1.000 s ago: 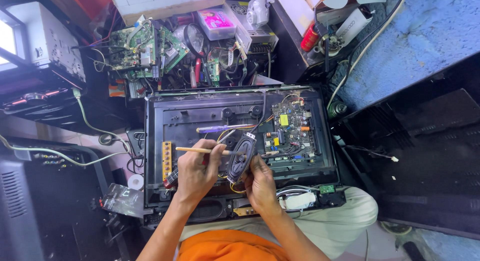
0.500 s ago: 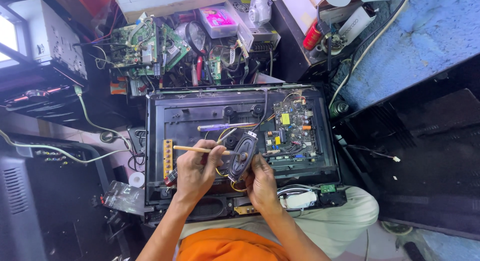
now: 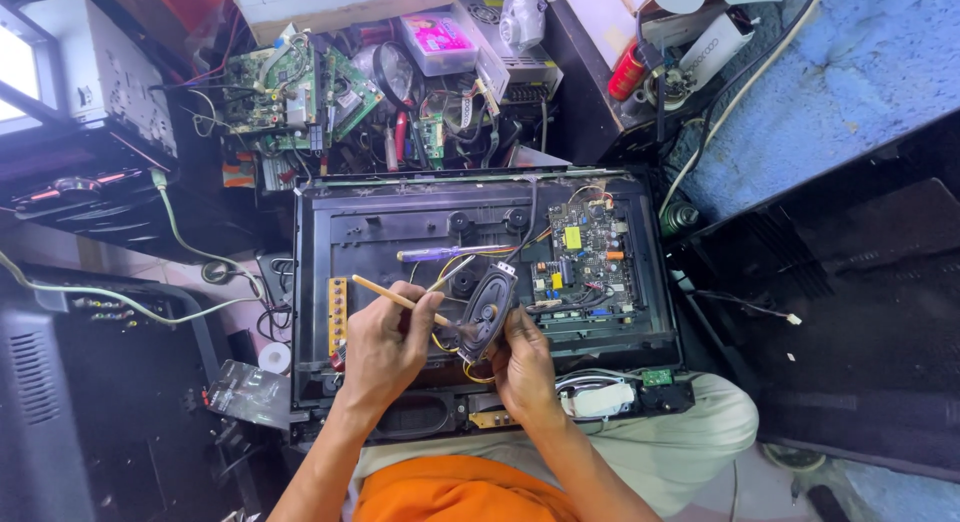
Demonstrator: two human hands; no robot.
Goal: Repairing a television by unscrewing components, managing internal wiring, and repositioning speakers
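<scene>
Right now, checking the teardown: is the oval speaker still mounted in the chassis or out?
Out: right hand holds the oval speaker tilted above the chassis.

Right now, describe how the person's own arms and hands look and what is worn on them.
Both forearms are bare: no sleeves reach them, and no gloves cover the left hand or the right hand. No watch, band or ring shows. Lower in view are an orange garment and pale trousers.
</scene>
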